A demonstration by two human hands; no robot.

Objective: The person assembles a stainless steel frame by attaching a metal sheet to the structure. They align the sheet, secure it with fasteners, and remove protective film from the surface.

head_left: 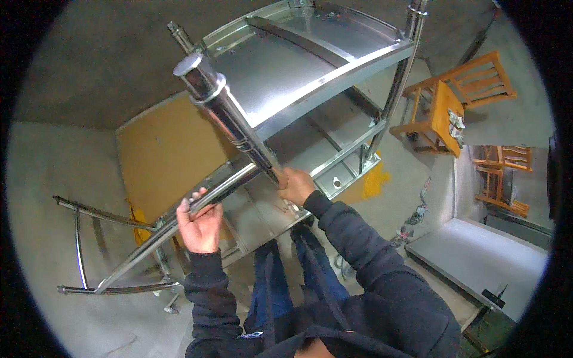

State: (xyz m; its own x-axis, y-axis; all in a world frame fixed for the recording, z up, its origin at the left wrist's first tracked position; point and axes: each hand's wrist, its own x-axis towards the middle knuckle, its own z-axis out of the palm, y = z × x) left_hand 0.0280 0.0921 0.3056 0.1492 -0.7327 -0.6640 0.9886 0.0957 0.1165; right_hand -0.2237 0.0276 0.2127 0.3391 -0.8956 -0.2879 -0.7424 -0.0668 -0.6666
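Observation:
A shiny stainless steel trolley frame fills the middle of the view, with an upper metal shelf (268,65) and a lower shelf (304,143) joined by round tubes. My right hand (295,185) is closed around the lower part of a thick tube leg (224,110) that tilts up toward the left. To its left, my left hand (202,225) wraps its fingers over a long steel rail (230,180), palm facing up. That rail runs down left to a curved tubular handle frame (77,247). Parts of both tubes are hidden behind my fingers.
A brown board (170,140) lies beyond the frame on the left. Wooden chairs stand at the right, one (447,113) with crumpled stuff on its seat. A grey flat-topped table (477,256) is at the lower right. Yellow material (375,181) lies on the floor beside the trolley.

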